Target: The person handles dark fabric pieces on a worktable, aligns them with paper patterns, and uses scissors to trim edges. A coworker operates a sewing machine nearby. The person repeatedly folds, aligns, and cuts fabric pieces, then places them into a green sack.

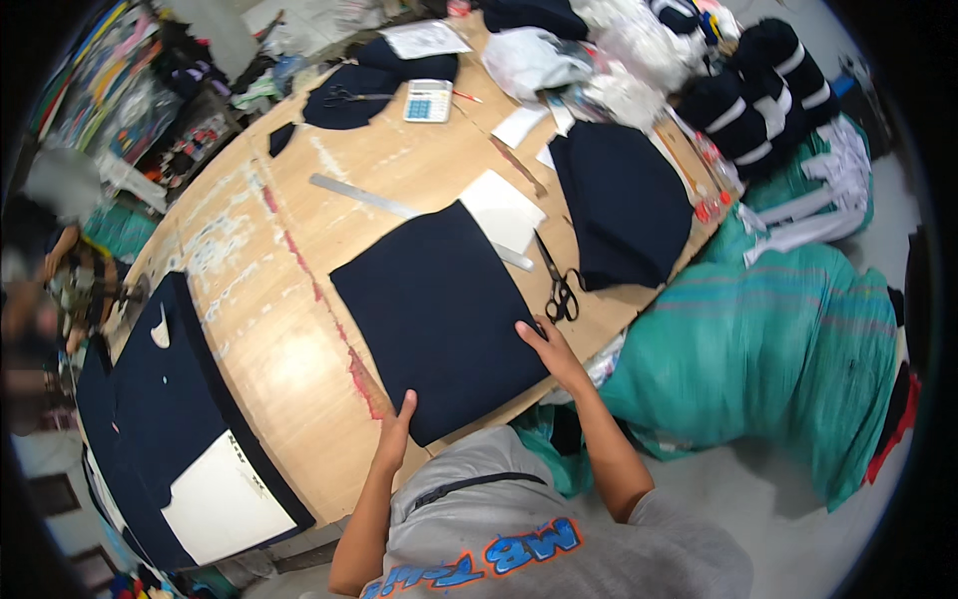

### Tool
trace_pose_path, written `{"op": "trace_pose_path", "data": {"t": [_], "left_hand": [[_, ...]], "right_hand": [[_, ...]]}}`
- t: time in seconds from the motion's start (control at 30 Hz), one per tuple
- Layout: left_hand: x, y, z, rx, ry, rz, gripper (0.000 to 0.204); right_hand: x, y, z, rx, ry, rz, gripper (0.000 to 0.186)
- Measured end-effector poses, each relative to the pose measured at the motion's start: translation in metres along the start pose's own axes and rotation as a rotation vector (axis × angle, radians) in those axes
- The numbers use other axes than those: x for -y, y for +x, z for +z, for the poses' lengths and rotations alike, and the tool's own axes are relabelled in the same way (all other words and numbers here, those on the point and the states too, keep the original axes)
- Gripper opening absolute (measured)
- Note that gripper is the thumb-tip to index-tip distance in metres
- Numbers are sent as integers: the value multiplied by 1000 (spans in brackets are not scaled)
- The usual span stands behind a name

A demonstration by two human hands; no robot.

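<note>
A square piece of dark navy fabric (437,317) lies flat on the wooden table (279,299) in front of me. My left hand (395,431) rests with fingers spread on the fabric's near corner. My right hand (548,346) presses flat on its right edge. Black scissors (559,285) lie just beyond my right hand, beside the fabric. A metal ruler (399,210) and a white paper pattern (502,210) sit at the fabric's far edge.
More navy fabric (624,200) lies at the right, a stack with a white sheet (190,429) at the left. A calculator (428,100) and small scissors (349,96) are at the far side. Green bundles (778,339) fill the floor on the right. Another person (60,270) sits at left.
</note>
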State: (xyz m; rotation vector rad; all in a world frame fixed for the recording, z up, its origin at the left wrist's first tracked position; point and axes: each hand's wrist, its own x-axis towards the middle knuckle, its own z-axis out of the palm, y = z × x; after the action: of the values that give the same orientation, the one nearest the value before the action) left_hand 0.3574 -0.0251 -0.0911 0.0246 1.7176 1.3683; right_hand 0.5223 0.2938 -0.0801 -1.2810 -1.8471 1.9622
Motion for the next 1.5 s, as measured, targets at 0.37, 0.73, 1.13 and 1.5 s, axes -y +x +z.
{"op": "trace_pose_path", "data": {"t": [0.37, 0.73, 1.13, 1.5], "left_hand": [[-31, -5, 8, -175, 247, 30, 84], [-55, 14, -47, -598, 443, 74, 71], [-68, 10, -91, -979, 855, 317, 71], [-30, -31, -92, -926, 404, 286, 80]], "right_hand": [[-17, -2, 9, -196, -424, -200, 56], [-30, -19, 113, -65, 16, -164, 91], [127, 14, 137, 374, -43, -354, 29], [73, 81, 141, 414, -354, -189, 110]]}}
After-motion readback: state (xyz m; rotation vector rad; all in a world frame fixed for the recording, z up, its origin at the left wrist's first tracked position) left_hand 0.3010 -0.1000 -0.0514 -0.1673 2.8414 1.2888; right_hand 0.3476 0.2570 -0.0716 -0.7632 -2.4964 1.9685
